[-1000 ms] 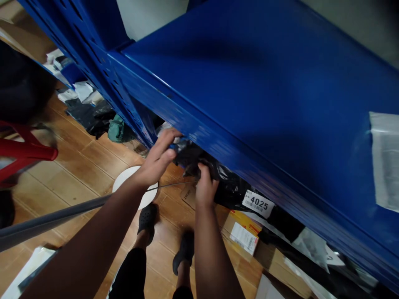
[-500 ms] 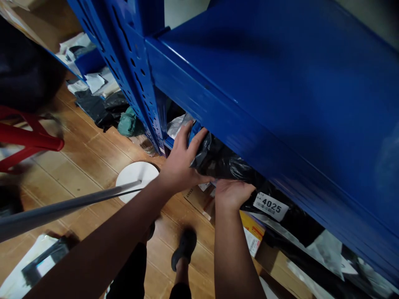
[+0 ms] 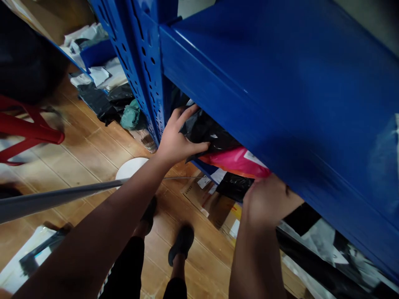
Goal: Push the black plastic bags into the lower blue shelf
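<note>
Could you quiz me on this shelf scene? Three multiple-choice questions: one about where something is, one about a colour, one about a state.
1. Where does the left hand rest?
A. on the black bag
B. on the floor
C. on the red stool

2. What colour is the parcel under the black bag?
A. green
B. pink
C. yellow

3. How is the left hand?
A. fisted
B. fingers spread
C. out of view

Answers: 1 A, fingers lie on the bag; 2 B, pink shows below it; 3 B, fingers are splayed.
</note>
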{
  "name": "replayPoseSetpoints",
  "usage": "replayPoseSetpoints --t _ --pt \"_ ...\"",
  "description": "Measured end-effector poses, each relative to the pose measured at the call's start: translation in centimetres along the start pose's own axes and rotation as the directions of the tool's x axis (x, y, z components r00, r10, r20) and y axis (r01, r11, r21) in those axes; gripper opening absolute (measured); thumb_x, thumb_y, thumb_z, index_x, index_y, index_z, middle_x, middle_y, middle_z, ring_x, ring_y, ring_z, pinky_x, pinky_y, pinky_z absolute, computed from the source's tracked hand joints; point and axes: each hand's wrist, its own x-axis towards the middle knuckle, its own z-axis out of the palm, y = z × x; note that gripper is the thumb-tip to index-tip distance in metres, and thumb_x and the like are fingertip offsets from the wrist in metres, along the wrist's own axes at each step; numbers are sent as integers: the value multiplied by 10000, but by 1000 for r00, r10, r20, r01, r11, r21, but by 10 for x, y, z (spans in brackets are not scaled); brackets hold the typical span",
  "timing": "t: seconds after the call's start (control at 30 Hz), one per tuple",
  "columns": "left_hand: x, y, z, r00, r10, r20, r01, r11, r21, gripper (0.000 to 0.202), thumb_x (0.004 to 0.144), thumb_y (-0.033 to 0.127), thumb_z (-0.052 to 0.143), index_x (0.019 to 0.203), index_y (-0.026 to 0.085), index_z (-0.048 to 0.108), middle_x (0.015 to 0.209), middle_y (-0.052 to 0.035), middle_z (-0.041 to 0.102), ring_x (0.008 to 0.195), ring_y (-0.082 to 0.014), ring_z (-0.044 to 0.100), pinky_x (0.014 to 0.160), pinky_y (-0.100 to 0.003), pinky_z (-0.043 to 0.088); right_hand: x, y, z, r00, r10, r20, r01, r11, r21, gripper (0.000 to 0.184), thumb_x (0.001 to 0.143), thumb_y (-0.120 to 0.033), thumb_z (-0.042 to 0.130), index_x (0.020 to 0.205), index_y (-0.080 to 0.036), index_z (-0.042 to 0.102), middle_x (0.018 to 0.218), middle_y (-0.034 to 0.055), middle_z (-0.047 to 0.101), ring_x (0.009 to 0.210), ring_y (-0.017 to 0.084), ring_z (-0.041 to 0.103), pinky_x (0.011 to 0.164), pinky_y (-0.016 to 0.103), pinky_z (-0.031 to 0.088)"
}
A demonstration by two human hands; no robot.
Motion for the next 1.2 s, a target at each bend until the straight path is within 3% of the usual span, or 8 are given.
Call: replayPoseSetpoints --t 0.2,0.3,0.4,0.5,0.57,0.7,0.87,1.2 --pt "-22 8 19 998 62 -19 -61 996 67 875 535 519 772 1284 196 454 1233 -133 533 1161 -318 499 1002 -450 399 -40 -11 -18 946 312 -85 -306 949 79 99 777 -304 527 773 -208 552 721 -2 584 725 196 599 778 411 509" --pt "-38 6 25 992 127 19 -127 991 51 933 559 617 737 1336 221 407 1264 -141 519 1182 -323 477 1018 -467 370 -54 -4 -17 982 182 -54 -180 983 40 186 817 -364 515 919 -213 480 889 46 588 841 201 610 823 412 511" --pt "-43 -9 24 995 99 -6 -97 961 -260 813 772 673 483 1433 275 227 1342 -135 466 1236 -295 462 1037 -474 364 -56 4 -16 998 56 26 -58 994 89 445 720 -306 630 1070 -200 377 1054 103 528 928 208 596 848 428 513" --pt "-36 -30 16 1000 6 10 -1 877 -480 762 859 585 385 1464 304 16 1385 -141 421 1182 -266 533 998 -470 421 -49 15 -15 996 -10 -89 9 1000 -15 602 602 -258 733 1070 -184 361 1116 146 475 1016 233 555 913 469 482" --pt "-30 -41 10 992 85 94 -44 926 -374 792 803 555 520 1452 263 175 1395 -164 406 1194 -286 520 1008 -467 416 -42 21 -15 993 -28 -111 14 993 -121 632 566 -266 764 1060 -180 378 1127 160 489 1039 261 551 936 506 462" --pt "-25 -50 9 957 227 179 -232 973 6 667 774 485 593 1350 181 448 1353 -185 470 1319 -332 372 1119 -531 237 -24 29 -13 988 -107 112 124 980 -159 418 623 -263 723 950 -182 476 913 96 601 850 262 621 838 492 508" --pt "-18 -55 22 982 138 131 -126 988 -91 621 861 460 467 1397 159 379 1428 -176 425 1340 -265 376 1107 -432 318 1 43 -6 874 -125 470 283 917 -281 84 752 -283 545 707 -214 530 691 56 595 773 262 615 817 497 494" --pt "-28 -35 12 985 98 -140 -103 994 -25 378 886 445 445 1128 218 626 1053 -85 648 996 -209 601 893 -360 494 -55 41 -27 912 -86 401 271 860 -432 269 802 -295 430 554 -237 517 494 56 498 575 259 541 636 471 498"
